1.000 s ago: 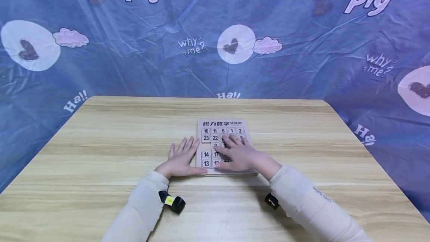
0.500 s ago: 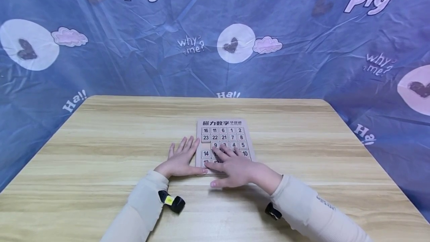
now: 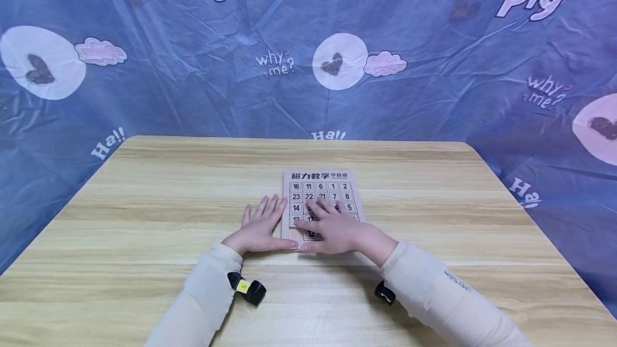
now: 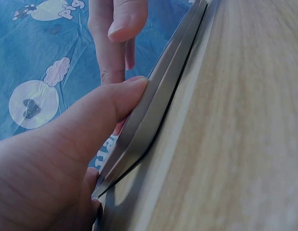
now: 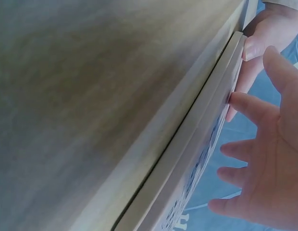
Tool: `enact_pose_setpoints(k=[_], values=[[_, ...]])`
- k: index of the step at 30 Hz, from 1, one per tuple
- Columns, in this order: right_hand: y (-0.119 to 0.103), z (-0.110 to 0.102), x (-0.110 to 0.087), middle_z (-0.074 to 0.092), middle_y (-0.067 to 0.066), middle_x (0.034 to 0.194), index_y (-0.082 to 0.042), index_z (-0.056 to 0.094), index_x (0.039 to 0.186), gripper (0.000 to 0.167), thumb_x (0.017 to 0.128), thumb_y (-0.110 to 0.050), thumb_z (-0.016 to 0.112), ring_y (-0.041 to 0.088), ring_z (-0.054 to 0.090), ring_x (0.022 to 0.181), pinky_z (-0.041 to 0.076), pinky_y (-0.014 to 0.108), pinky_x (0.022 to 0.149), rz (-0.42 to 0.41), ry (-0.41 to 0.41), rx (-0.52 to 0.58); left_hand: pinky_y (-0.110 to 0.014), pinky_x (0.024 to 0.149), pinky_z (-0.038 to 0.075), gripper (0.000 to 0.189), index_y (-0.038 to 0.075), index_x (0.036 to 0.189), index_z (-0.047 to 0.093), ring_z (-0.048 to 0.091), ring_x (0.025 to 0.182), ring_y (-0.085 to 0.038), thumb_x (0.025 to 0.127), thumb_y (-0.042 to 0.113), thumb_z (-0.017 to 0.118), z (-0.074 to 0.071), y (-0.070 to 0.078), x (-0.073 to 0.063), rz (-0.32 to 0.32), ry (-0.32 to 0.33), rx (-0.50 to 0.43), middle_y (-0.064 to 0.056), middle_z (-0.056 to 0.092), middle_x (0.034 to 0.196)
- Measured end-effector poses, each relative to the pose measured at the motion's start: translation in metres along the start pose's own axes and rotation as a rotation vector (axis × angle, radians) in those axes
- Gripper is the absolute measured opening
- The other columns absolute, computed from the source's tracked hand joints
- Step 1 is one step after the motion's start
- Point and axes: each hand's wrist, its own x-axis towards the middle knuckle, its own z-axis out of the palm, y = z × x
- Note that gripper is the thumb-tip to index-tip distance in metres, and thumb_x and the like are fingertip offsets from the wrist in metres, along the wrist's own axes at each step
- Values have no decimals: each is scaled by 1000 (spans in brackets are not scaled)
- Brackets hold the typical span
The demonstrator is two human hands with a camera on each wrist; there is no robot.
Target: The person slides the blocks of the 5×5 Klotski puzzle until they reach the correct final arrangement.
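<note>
A flat number sliding puzzle (image 3: 286,229) with several numbered tiles lies on the table, Chinese lettering along its far edge. My left hand (image 3: 260,233) rests at its left side, fingers straight along that edge. The left thumb (image 4: 132,91) presses on the rim near the front-left corner in the left wrist view. My right hand (image 3: 337,231) is spread over the lower tiles and hides several of them. Its index fingertip touches tile 13 (image 3: 292,218), and the right thumb lies by the front rim. The gap in the tiles is at the front-left corner.
The wood-grain table (image 3: 168,191) reaches far round the puzzle on all sides. Behind it hangs a blue printed cloth (image 3: 270,100). A black wrist camera (image 3: 253,292) sits under the left sleeve, another black camera (image 3: 385,293) under the right.
The gap has shifted from the left column's middle to its front end; tiles 14 and 13 have slid one place away from me. My right hand drew back, then moved forward. The left stayed.
</note>
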Motion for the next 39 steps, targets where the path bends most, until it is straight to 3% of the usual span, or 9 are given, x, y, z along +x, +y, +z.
enact_pose_setpoints(k=[5, 10, 16, 22, 39], values=[[4, 1, -7, 11, 15, 141, -27, 32, 134, 65, 80, -63, 34, 36, 6, 126, 9, 60, 93, -34, 39, 19, -54, 93, -12, 102, 12, 140, 5, -9, 127, -29, 67, 65, 54, 0, 0, 0, 6, 2, 4, -13, -2, 142], [17, 3, -29, 12, 15, 141, -21, 36, 133, 67, 80, -62, 36, 37, 7, 126, 8, 60, 93, -53, 113, 34, -53, 94, -12, 103, 12, 140, 6, -8, 127, -29, 66, 65, 55, 0, -1, 1, 8, 5, 8, -13, -1, 142], [38, 5, -61, 15, 18, 140, -14, 43, 128, 64, 81, -57, 42, 39, 8, 125, 8, 61, 92, -9, 159, 70, -53, 94, -12, 104, 11, 140, 6, -8, 127, -29, 65, 65, 56, -1, -1, 1, 2, 8, 4, -12, -1, 142], [52, 13, -81, 20, 20, 138, -10, 50, 123, 64, 81, -58, 41, 42, 12, 123, 11, 63, 90, 34, 168, 89, -52, 94, -12, 104, 12, 140, 6, -8, 127, -28, 65, 65, 55, -1, 0, 0, -3, 5, 6, -12, -1, 142], [42, 19, -69, 19, 19, 138, -6, 49, 123, 66, 82, -57, 40, 41, 12, 123, 13, 64, 89, -20, 179, 128, -52, 94, -12, 105, 12, 140, 5, -8, 127, -28, 65, 65, 56, 0, 1, 0, -1, 7, 2, -12, -1, 142]])
